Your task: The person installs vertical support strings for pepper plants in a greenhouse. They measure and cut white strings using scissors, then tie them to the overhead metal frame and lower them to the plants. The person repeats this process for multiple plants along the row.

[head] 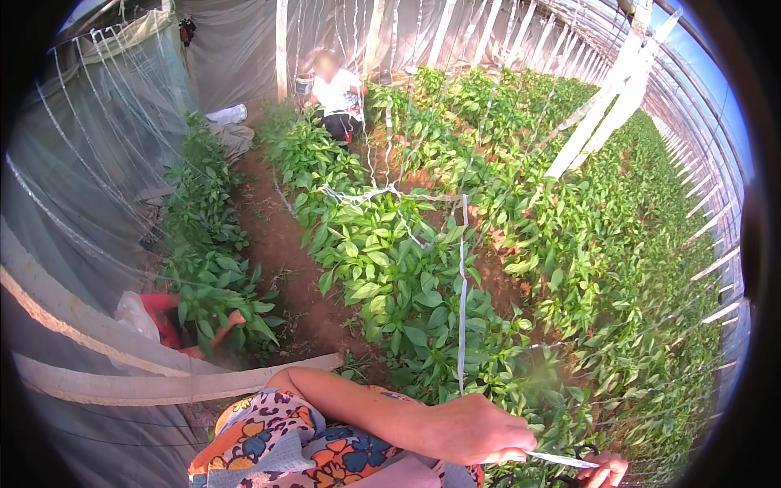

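At the bottom centre my left hand is closed on a white plastic twine, which runs from its fingers to my right hand. My right hand, at the bottom right edge, pinches the other end of this stretch; a dark looped handle, perhaps of scissors, shows beside its fingers. A white strip of twine rises from behind my left wrist to a horizontal twine above the pepper plants. The lower part of my right hand is cut off by the frame.
Two people are nearby: one in a white top among the far plants, one with a red sleeve behind the left row. A bare soil path runs between rows. Concrete posts cross at lower left; pale posts lean at upper right.
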Action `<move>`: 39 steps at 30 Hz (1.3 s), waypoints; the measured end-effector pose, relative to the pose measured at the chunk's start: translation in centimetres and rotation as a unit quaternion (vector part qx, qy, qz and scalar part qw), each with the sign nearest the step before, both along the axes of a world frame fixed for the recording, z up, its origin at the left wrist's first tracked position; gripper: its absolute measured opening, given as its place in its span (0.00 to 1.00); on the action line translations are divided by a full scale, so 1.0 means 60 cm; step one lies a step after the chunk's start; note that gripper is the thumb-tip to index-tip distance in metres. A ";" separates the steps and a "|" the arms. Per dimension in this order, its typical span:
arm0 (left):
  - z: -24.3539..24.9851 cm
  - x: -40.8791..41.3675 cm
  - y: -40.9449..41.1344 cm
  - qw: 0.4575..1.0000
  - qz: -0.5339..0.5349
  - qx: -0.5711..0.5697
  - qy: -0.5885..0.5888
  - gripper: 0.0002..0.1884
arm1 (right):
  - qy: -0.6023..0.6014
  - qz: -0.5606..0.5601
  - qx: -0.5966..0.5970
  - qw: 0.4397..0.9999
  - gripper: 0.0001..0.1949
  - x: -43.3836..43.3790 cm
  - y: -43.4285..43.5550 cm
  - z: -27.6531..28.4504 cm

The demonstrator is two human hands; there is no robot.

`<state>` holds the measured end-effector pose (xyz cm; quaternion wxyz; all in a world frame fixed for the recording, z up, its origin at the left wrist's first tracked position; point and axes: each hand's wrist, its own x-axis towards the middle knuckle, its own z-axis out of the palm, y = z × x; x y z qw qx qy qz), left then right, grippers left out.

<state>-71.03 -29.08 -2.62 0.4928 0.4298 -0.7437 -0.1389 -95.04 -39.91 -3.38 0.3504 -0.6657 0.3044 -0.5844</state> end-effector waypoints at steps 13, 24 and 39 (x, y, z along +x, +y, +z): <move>0.004 0.009 -0.003 0.999 -0.003 0.023 0.023 0.07 | 0.008 -0.096 0.041 0.995 0.10 0.022 0.004 0.011; 0.000 0.017 -0.004 1.000 -0.006 0.000 0.000 0.08 | 0.002 -0.096 0.075 0.993 0.10 0.029 0.006 0.009; -0.004 0.025 0.002 1.000 -0.004 -0.008 0.000 0.08 | -0.029 -0.110 0.099 0.989 0.11 0.031 0.012 0.004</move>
